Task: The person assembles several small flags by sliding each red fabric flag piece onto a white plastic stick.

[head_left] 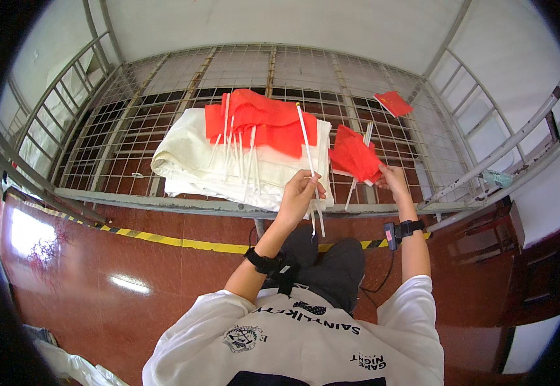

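My left hand (302,191) is closed around a thin white flag stick (309,143) with a gold tip, which leans up and away from me. More white stick ends poke out below that hand. My right hand (392,179) pinches the near right edge of a small red flag (354,154), and several white and grey sticks show around its cloth. Left of it, a pile of red hand flags (254,116) lies on a folded white cloth (187,151), their white sticks pointing toward me.
All this rests on a metal bed frame with a wire mesh base (116,154) and end rails (486,106). One more red flag (394,103) lies on the mesh at the far right. Yellow-and-black tape (196,244) runs along the reddish floor (145,309).
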### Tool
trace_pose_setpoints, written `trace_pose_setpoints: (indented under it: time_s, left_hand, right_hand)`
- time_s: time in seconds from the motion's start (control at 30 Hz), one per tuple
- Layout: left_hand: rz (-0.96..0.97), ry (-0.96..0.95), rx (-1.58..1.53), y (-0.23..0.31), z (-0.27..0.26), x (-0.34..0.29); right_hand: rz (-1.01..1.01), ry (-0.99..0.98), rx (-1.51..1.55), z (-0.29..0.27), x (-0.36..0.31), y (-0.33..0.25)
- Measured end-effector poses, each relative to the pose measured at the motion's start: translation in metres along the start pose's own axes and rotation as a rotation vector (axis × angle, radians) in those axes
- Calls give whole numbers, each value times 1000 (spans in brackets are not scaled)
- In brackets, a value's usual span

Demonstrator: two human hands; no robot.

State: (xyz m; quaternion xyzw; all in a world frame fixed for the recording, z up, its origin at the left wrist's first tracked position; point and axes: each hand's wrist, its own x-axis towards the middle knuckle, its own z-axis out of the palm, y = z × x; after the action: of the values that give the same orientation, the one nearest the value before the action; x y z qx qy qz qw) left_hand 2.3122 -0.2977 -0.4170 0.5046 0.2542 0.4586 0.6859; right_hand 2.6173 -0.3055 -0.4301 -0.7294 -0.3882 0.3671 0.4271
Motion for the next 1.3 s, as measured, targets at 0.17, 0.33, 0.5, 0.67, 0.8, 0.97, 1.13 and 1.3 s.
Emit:
trace_pose_setpoints:
  time_s: [0.17, 0.33, 0.5, 0.67, 0.8, 0.97, 1.13, 1.3]
  left_hand:
    - [-9, 28, 10, -6, -6, 1]
    - [-27, 38, 11, -6, -7, 3]
    - [-32, 10, 64, -5, -2, 8]
    - [-75, -56, -22, -21, 34, 29]
    - [-115, -84, 131, -58, 64, 66]
    - [-391, -3, -115, -85, 69, 91]
    - [-480, 46, -79, -93, 62, 99]
    - [-503, 35, -18, -103, 54, 102]
  right_hand:
    - [-118, 408, -646, 11, -10, -6]
    - [-738, 368, -740, 9, -23, -6]
    - [-777, 139, -1004, 19, -27, -14]
    - [-787, 226, -1074, 25, -8, -3]
    - [-765, 191, -996, 25, 1, 1]
    - [-660, 229, -709, 17, 9, -10]
    - [-554, 255, -87, -18, 34, -45]
    - [-611, 284, 11, -50, 34, -112]
